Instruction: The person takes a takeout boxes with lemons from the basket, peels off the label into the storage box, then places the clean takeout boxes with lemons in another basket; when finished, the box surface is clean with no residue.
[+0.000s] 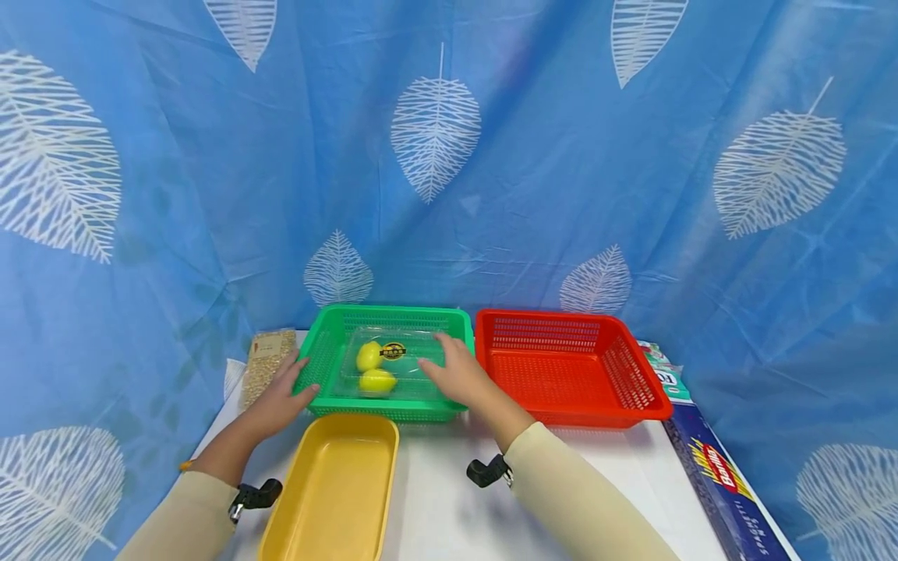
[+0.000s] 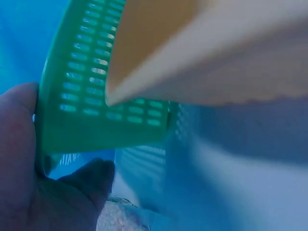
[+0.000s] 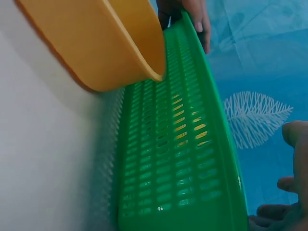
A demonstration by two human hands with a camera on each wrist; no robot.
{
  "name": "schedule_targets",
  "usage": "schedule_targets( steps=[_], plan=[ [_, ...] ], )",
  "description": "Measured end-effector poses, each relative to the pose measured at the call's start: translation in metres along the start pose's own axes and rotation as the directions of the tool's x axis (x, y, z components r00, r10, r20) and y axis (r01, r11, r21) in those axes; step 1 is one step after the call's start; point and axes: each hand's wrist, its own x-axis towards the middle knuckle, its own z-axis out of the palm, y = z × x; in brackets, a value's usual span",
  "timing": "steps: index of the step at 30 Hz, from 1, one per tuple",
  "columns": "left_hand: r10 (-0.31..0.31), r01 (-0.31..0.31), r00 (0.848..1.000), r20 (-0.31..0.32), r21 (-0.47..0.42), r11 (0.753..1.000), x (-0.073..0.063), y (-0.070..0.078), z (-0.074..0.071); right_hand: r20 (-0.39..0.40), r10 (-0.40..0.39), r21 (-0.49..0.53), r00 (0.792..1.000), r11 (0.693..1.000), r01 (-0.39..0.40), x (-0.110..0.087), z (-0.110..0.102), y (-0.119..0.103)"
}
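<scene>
A green basket stands at the back of the table. Inside it lies a clear plastic box with a dark label, and two lemons show through or beside its plastic; I cannot tell which. My left hand grips the basket's left rim, its thumb and fingers on either side of the edge in the left wrist view. Over the right part of the basket, my right hand reaches across the clear box with fingers spread. Whether those fingertips touch the box cannot be made out.
A yellow tray stands in front of the green basket. Right of that basket is a red basket. A bag of grains lies at the back left, and a blue spaghetti box along the right edge. A blue leaf-patterned curtain hangs behind.
</scene>
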Motion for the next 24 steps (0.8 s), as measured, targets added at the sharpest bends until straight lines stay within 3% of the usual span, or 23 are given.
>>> schedule_targets(
  steps=[10, 19, 24],
  plan=[
    [-0.013, 0.013, 1.000, -0.004, -0.028, 1.000, 0.001, -0.006, 0.003, 0.035, 0.153, 0.046, 0.988, 0.987, -0.154, 0.016, 0.013, -0.003],
    [-0.010, 0.010, 1.000, 0.002, -0.037, 0.999, 0.002, -0.010, 0.004, 0.065, 0.309, 0.112, 0.949, 0.943, -0.314, 0.028, 0.033, -0.006],
    [-0.006, 0.005, 1.000, -0.003, -0.037, 0.999, 0.001, -0.010, 0.004, 0.053, 0.335, 0.153, 0.941, 0.928, -0.339, 0.031, 0.038, -0.005]
  ],
)
